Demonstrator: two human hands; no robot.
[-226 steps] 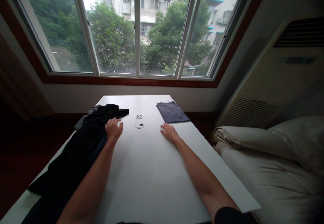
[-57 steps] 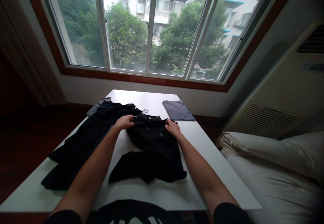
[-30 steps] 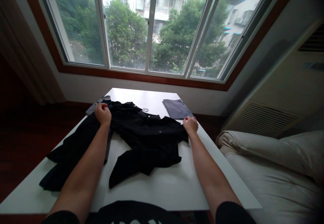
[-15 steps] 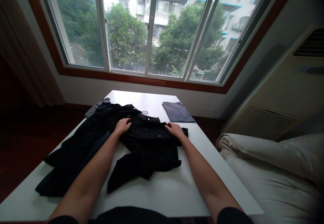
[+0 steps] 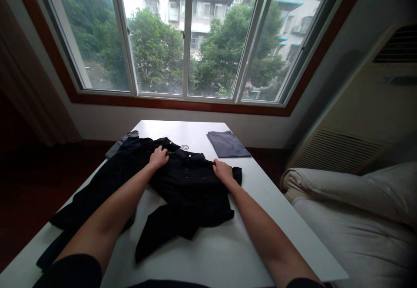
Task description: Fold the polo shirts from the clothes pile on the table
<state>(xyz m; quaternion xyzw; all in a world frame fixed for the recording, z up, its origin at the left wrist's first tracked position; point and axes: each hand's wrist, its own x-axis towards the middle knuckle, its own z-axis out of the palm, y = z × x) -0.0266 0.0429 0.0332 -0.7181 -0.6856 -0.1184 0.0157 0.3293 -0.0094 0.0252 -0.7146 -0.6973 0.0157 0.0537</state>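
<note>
A black polo shirt [image 5: 189, 188] with a collar and a short button placket lies spread on the white table [image 5: 228, 249], its collar towards the window and its lower part bunched nearest me. My left hand [image 5: 159, 157] pinches its left shoulder, beside the collar. On the other shoulder, my right hand [image 5: 223, 170] has its fingers curled around the cloth edge. Left of the shirt lies a heap of dark clothes [image 5: 104, 183], partly under my left forearm. Just behind the collar is a thin ring-shaped item [image 5: 184, 147], too small to name.
A folded grey garment [image 5: 228, 144] rests at the table's far right. Grey cloth [image 5: 122, 144] lies at the far left edge. A cream sofa [image 5: 352, 210] stands to the right, in front of a floor-standing air conditioner [image 5: 345, 136]. A window [image 5: 185, 101] spans the wall ahead.
Both hands stay at the shirt's shoulders, with the left fingers now more drawn together. The shirt has barely shifted. The camera view has moved slightly.
</note>
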